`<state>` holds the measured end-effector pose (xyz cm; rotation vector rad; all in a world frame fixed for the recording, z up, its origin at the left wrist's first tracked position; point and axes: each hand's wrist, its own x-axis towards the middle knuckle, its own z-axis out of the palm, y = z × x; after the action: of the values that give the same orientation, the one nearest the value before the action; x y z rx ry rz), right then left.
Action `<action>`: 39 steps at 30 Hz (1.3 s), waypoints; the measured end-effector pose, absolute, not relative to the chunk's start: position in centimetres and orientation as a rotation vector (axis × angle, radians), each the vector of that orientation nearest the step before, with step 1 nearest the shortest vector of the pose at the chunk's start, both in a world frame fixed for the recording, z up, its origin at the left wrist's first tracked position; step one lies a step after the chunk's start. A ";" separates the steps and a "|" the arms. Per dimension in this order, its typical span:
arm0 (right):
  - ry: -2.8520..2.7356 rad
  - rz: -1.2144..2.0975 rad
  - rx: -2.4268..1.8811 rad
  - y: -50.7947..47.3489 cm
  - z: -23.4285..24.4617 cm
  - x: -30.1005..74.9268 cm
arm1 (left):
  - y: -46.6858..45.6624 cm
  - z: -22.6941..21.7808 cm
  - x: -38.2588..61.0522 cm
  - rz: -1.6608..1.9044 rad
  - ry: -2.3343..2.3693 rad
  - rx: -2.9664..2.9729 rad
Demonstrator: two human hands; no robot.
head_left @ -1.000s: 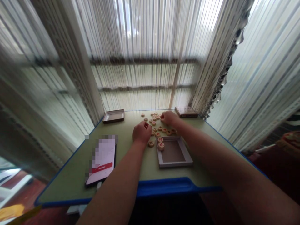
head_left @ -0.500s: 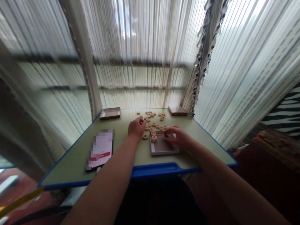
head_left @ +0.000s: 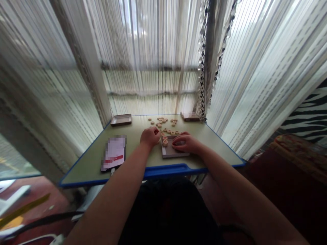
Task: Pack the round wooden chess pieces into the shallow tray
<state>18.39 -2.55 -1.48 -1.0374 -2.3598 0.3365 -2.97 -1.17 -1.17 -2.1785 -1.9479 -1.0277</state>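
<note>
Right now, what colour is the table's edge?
The table edge is blue; it shows best in the head view, along the side nearest you.

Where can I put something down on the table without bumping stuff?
On the green tabletop between the open brown rectangular box, black-edged rectangular device and left forearm. There's also bare room right of the right forearm, inside the blue rim. It's crowded mid-table: round wood-coloured pieces and the shallow pale tray.
</note>
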 end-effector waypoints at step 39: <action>-2.428 0.309 -0.872 -4.9 -0.5 16.3 | -0.2 -2.1 -2.5 -1.015 -1.907 -2.262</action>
<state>16.29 -4.89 -0.53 -0.8723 -2.4281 0.3088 -2.47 -0.17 -2.05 -2.2623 -1.9067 -1.0155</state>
